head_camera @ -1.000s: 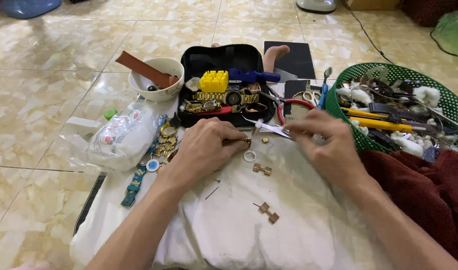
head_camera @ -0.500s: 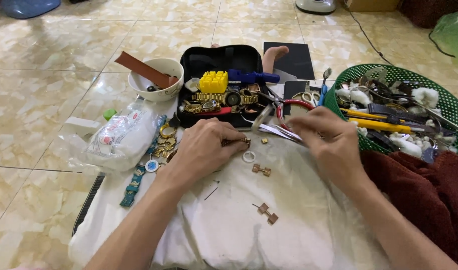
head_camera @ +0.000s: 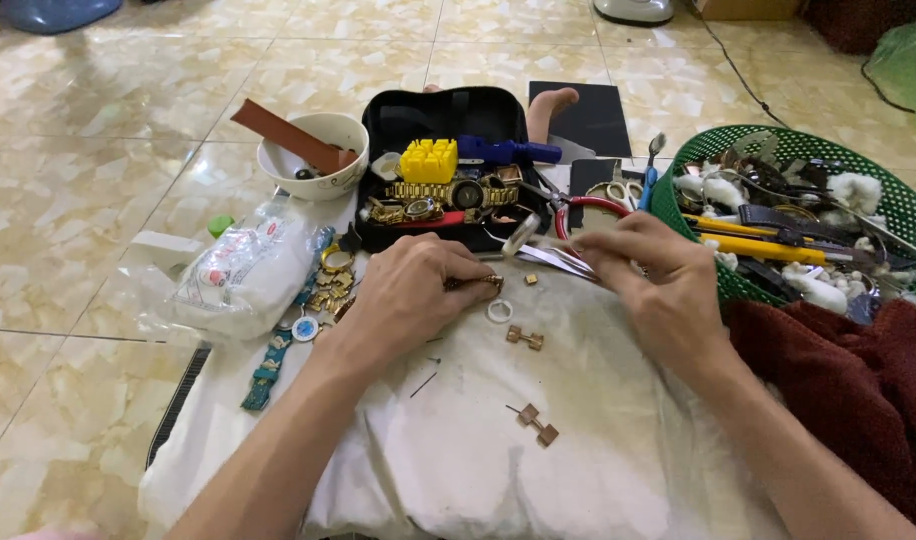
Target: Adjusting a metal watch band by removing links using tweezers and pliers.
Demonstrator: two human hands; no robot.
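My left hand (head_camera: 413,290) rests on a white cloth (head_camera: 538,470) and pinches a small gold watch-band piece (head_camera: 483,283) at its fingertips. My right hand (head_camera: 658,285) holds silver tweezers (head_camera: 543,250) whose tips point left toward that piece. On the cloth just below lie a white ring (head_camera: 499,311), a small gold bit (head_camera: 530,279), and two pairs of loose band links (head_camera: 525,338) (head_camera: 537,424). A thin pin (head_camera: 424,384) lies under my left wrist.
A black open case (head_camera: 448,110) holds gold watches, a yellow block and a blue tool. A white bowl (head_camera: 313,155) with a brown strap stands to its left. A plastic bag (head_camera: 243,275) and watches lie left; a green basket (head_camera: 878,190) of tools and a maroon cloth (head_camera: 858,400) lie right.
My right hand has moved left and turned, bringing the tweezers closer to the left hand's fingertips. The left hand has stayed in place on the cloth.
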